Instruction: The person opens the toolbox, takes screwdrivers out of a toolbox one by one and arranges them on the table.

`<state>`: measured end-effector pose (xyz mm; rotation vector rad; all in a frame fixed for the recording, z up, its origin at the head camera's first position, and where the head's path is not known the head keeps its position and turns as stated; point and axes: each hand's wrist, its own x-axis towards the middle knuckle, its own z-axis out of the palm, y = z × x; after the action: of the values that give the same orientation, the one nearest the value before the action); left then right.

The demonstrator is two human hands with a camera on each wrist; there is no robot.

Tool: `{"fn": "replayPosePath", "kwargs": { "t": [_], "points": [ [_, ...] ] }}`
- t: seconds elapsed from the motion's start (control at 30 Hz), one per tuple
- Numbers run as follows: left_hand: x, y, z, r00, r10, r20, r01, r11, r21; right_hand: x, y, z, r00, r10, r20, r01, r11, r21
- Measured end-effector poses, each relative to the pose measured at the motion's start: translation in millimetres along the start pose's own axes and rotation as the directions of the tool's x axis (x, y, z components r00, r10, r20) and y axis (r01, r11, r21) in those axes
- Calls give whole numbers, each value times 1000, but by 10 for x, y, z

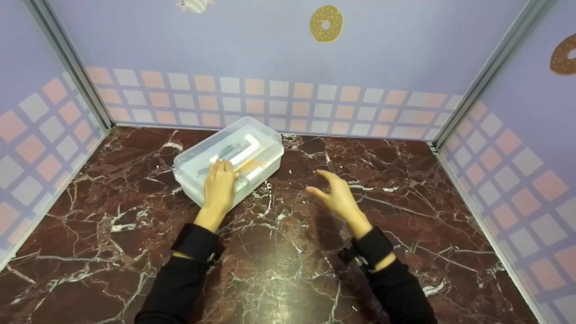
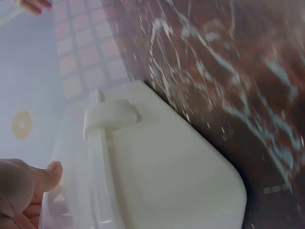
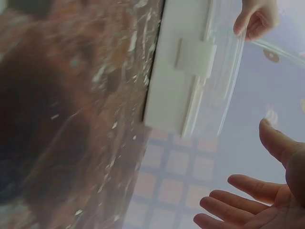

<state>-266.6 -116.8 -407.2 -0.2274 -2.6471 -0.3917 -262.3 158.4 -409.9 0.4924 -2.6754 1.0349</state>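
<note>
A plastic storage box [image 1: 265, 168] with a clear lid [image 1: 204, 150] stands slantwise on the marble-patterned tabletop, left of centre in the head view. On the lid lies a white handle [image 1: 252, 145]. My left hand [image 1: 219, 186] holds the handle's near end with bent fingers, its palm over the lid. Beside the left thumb, the white front latch [image 2: 109, 117] lies flat over the box's rim. My right hand [image 1: 339, 198] hovers right of the box, thumb and fingers spread, holding nothing. Through the lid, dark and orange-yellow shapes show blurred.
Behind the box rises a lilac wall [image 1: 270, 54] with pink and white squares and doughnut pictures. Similar panels close off the left and right sides, joined by grey metal corner posts [image 1: 492, 67]. Marble tabletop [image 1: 279, 261] stretches in front of the box and between the forearms.
</note>
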Motion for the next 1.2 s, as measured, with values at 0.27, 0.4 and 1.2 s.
{"fn": "replayPosePath", "kwargs": {
  "t": [0.27, 0.4, 1.2],
  "points": [
    [-135, 283, -2, 1000, 11, 9, -11, 1000, -19, 263, -227, 118, 1000, -14, 24, 14, 1000, -10],
    [-187, 425, 24, 999, 41, -18, -41, 999, 0, 387, -335, 159, 999, 41, 33, -42, 999, 9],
    [-491, 1034, 75, 960, 245, -139, -228, 965, 128, 563, -371, 409, 958, 287, 10, -283, 939, 197]
  ]
}}
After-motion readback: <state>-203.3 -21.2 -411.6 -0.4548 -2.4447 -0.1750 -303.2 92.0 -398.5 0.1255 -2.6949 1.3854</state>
